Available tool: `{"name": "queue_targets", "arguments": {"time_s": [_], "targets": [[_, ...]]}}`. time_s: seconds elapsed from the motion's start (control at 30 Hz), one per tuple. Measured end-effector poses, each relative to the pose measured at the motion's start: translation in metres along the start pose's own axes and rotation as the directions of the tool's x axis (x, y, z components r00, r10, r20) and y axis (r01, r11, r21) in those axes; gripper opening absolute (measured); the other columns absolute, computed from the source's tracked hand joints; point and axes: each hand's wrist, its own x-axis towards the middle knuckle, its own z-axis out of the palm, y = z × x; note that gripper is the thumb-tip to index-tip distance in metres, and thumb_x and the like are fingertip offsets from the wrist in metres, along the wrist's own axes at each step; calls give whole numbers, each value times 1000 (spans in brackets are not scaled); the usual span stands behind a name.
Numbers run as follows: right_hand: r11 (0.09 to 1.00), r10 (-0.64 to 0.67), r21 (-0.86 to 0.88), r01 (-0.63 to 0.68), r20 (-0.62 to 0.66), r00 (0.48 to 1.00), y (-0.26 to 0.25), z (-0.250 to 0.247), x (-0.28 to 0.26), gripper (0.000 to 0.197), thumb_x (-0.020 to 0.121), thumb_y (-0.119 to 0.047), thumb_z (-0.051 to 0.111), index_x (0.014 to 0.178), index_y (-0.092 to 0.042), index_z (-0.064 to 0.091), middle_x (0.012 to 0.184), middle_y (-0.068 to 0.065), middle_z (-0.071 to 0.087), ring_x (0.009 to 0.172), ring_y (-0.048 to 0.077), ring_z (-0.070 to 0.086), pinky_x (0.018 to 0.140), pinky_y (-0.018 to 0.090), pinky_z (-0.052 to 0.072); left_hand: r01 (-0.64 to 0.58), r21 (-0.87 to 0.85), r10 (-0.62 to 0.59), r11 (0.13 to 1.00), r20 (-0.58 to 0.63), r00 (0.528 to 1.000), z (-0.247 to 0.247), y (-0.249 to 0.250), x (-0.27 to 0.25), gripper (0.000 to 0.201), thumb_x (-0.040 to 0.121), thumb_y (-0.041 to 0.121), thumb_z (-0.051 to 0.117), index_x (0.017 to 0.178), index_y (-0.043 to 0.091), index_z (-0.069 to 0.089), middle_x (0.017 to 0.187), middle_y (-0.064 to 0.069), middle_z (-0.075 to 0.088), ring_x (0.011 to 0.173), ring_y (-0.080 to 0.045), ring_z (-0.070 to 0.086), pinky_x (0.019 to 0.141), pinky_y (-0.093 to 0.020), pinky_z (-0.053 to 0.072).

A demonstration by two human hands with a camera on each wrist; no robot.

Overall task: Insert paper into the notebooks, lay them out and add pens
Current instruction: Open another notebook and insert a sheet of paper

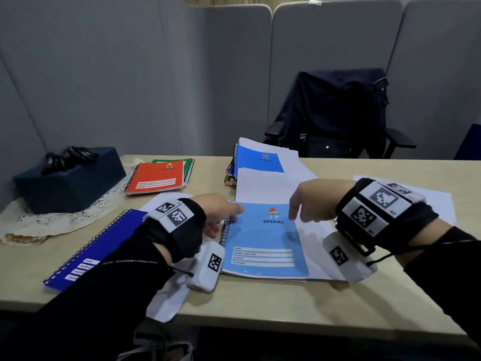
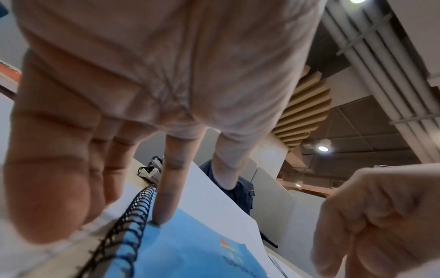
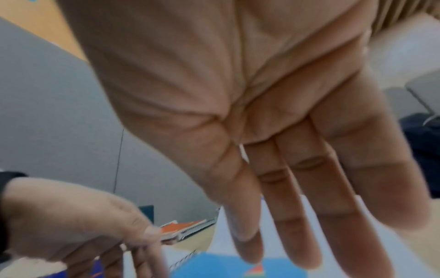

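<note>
With a white paper sheet (image 1: 263,187) jutting from the closed light-blue spiral notebook (image 1: 263,246) before the person, left hand (image 1: 218,212) pressing one straight fingertip (image 2: 164,216) by its coil, right hand (image 1: 309,201) hovering open-fingered and empty, the black pens (image 1: 69,157) on the dark box (image 1: 70,181) seem untouched, and other notebooks wait

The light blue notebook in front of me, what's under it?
White paper sticks out from beneath the light blue notebook, past its far and right edges. Whether more sheets lie hidden beneath the cover cannot be seen. The left hand touches its spiral corner.
</note>
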Motion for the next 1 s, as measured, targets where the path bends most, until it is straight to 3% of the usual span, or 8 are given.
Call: {"name": "queue_targets", "arguments": {"time_s": [0.1, 0.2, 0.37, 0.53, 0.63, 0.73, 0.83, 1.0], "targets": [[998, -67, 30, 64, 118, 991, -8, 12, 5, 31, 83, -19, 63, 108, -37, 70, 104, -12, 70, 101, 12, 63, 90, 27, 50, 4, -8, -4, 1000, -2, 1000, -1, 3, 4, 40, 89, 39, 62, 109, 4, 56, 81, -13, 51, 56, -22, 54, 60, -30, 53], [997, -79, -10, 81, 130, 988, -15, 14, 10, 30, 84, -19, 63, 108, -34, 71, 93, -14, 64, 94, 12, 59, 86, 27, 47, -4, -26, 3, 1000, -10, 1000, -5, 4, 5, 29, 87, 27, 68, 100, 6, 54, 76, -12, 53, 54, -19, 52, 48, -25, 49], [990, -47, -125, 64, 133, 990, -24, 13, 13, 28, 87, -30, 61, 110, -19, 71, 100, -5, 67, 86, 14, 54, 80, 28, 40, -62, -66, 62, 996, -6, 998, -11, 6, 1, 9, 86, 11, 66, 85, 5, 60, 61, -7, 48, 50, -18, 39, 48, -22, 35], [997, -67, -26, 67, 8, 998, -29, 10, 17, 33, 84, -44, 64, 96, -15, 73, 88, -1, 65, 79, 18, 54, 62, 24, 40, -147, -167, 146, 975, -17, 989, -17, 10, -13, 13, 94, 6, 49, 104, 11, 56, 96, -12, 68, 79, -27, 68, 73, -39, 57], [995, -96, -7, 96, -137, 986, -40, 3, 19, 30, 81, -45, 67, 96, -20, 72, 88, -1, 62, 87, 20, 57, 71, 28, 45, -218, -162, 199, 962, -128, 972, -38, 1, -14, 27, 94, 7, 48, 120, 11, 52, 111, -11, 67, 95, -31, 68, 83, -46, 56], [987, -142, 39, 157, -250, 958, -59, -5, 22, 24, 81, -40, 68, 100, -25, 71, 99, -3, 66, 99, 19, 60, 80, 30, 49, -236, -58, 214, 970, -260, 942, -69, -17, -18, 33, 94, 12, 49, 126, 12, 50, 107, -2, 62, 84, -25, 60, 69, -34, 52], [974, -178, 80, 211, -302, 936, -81, -7, 29, 24, 81, -34, 70, 104, -27, 69, 104, -6, 65, 102, 18, 59, 74, 27, 44, -198, 0, 185, 980, -352, 918, -99, -43, -26, 34, 92, 13, 48, 125, 17, 52, 96, -4, 60, 80, -24, 53, 68, -31, 45], [942, -324, 5, 337, -261, 909, -123, -5, 43, 34, 88, -26, 61, 122, -27, 60, 119, -4, 61, 112, 19, 56, 75, 25, 38, -32, 33, 43, 999, -436, 899, -125, -92, -40, 40, 96, 10, 48, 136, 12, 42, 121, -19, 58, 101, -36, 59, 65, -32, 46]]}}
